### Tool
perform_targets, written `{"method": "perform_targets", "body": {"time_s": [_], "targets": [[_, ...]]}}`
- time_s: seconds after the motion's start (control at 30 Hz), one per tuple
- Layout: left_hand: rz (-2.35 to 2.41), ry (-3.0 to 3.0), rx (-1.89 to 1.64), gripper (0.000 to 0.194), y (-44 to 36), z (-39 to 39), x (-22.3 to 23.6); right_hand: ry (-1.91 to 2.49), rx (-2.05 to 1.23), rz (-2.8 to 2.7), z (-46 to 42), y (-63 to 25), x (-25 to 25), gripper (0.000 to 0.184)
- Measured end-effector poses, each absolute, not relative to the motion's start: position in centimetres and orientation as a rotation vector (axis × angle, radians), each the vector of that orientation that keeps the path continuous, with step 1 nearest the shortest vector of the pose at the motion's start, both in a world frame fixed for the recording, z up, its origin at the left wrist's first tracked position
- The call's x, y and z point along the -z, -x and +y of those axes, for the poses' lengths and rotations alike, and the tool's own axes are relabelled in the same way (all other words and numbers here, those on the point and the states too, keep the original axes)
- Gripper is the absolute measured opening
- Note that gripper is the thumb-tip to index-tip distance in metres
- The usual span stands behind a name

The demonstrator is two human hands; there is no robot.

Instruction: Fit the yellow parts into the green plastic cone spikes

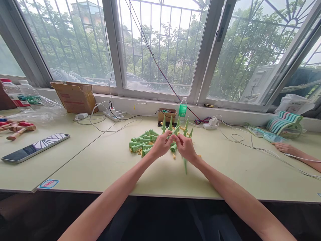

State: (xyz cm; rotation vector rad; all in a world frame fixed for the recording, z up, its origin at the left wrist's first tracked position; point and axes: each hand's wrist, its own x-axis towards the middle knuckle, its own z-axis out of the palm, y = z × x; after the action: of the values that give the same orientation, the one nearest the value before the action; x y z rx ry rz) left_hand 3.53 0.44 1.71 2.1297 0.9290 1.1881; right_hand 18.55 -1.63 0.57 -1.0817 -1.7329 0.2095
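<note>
My left hand [162, 144] is closed around a slim green plastic watering spike [176, 129], whose pointed end tilts up and to the right. Fingertips meeting it, my right hand [186, 146] is closed in a pinch; the small part between its fingers is hidden. Left of my hands lies a pile of green spikes [140, 146] with round, hollow ends and yellow pieces among them. Behind the hands, several green spikes [164, 124] stand point up. A further green spike [185, 166] points downward below my right hand, slightly blurred. One small yellow piece [174, 156] lies near it.
A small cardboard box [166, 115] and a green-labelled bottle [183, 107] stand behind the pile. Cables [240, 137] and a power strip [114, 115] run along the back. A tablet [36, 147] lies left, a larger carton [75, 98] beyond it. Another person's hand [284, 148] rests at right.
</note>
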Motion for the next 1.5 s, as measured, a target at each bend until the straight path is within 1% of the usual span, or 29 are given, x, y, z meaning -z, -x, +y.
{"method": "perform_targets", "body": {"time_s": [0.93, 1.2, 1.5], "targets": [[0.936, -2.148, -1.198, 0.031, -3.43, 0.46, -1.8, 1.052, -0.218, -1.747, -1.45, -18.62, -0.51, 0.042], [0.919, -2.137, -1.214, 0.029, -3.5, 0.36, -1.96, 1.068, -0.364, -1.731, -1.43, -18.73, -0.23, 0.04], [0.864, -2.084, -1.185, 0.028, -3.49, 0.48, -1.96, 1.057, -0.487, -1.688, -1.18, -18.84, -0.11, 0.044]]}}
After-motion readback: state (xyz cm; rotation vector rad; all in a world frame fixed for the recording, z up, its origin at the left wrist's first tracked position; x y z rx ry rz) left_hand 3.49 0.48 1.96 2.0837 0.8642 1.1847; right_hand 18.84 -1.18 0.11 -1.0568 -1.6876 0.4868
